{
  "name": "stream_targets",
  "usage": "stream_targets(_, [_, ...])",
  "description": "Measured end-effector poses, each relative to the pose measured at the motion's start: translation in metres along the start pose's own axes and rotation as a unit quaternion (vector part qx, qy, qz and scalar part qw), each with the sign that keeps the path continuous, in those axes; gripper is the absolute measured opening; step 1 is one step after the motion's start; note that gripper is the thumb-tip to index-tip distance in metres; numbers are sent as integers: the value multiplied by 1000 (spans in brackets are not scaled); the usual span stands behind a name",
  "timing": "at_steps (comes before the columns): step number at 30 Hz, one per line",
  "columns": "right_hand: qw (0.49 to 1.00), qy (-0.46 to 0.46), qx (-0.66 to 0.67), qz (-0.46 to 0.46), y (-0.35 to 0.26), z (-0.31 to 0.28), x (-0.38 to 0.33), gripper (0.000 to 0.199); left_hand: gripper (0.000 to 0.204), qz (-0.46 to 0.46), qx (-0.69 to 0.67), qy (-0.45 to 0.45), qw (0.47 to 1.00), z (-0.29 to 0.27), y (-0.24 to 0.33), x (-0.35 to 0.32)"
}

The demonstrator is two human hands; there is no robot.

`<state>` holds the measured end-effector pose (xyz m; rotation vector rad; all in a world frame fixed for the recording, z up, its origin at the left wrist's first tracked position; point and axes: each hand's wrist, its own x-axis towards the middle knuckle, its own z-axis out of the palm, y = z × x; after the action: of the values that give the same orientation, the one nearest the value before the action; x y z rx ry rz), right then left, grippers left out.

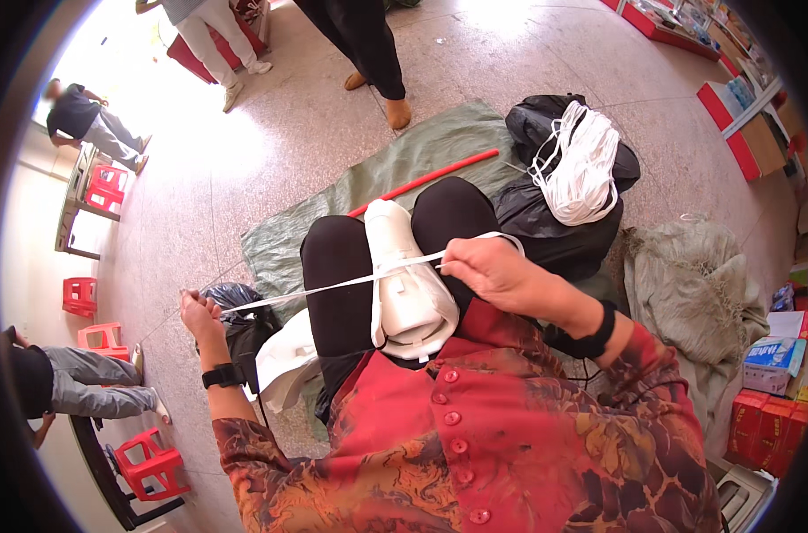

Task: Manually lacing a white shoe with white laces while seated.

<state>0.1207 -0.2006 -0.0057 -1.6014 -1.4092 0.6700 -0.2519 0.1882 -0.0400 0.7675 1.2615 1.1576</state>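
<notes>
My left hand (pixel 199 313) is out to my left, fingers closed on one end of a flat white strap (pixel 333 286). The strap runs taut across my lap to my right hand (pixel 493 271), which pinches its other part above my right knee. Between my knees, in black trousers, stands a stack of white moulded foam pieces (pixel 408 293), and the strap crosses over it. A second white piece (pixel 284 360) lies by my left thigh.
A bundle of white straps (pixel 581 164) rests on a black bag (pixel 555 222) ahead right. A red rod (pixel 426 180) lies on a green tarp (pixel 404 160). A grey sack (pixel 688 284) is at my right, red stools (pixel 151 462) and seated people at the left, standing people ahead.
</notes>
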Motion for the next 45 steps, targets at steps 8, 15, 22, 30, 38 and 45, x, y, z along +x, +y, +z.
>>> stream_targets(8, [998, -17, -65, -20, 15, 26, 13, 12, 23, 118, 401, -431, 800, 102, -29, -192])
stream_targets(15, [996, -66, -53, -12, 18, 23, 23, 8, 18, 269, 434, -475, 717, 120, -61, -233])
stream_targets(22, [970, -137, -157, -128, 2, 15, 45, 13, 20, 195, 466, -444, 740, 125, -51, -233])
stream_targets(30, [988, -123, -76, -48, 13, 23, 31, 16, 19, 229, 444, -426, 754, 113, -47, -231])
stream_targets(38, [995, -80, -54, -29, 3, 28, 29, 10, 17, 237, 435, -439, 750, 110, -48, -227])
stream_targets(45, [993, -75, -83, -38, 2, 30, 30, 12, 15, 129, 359, -435, 816, 109, -59, -217])
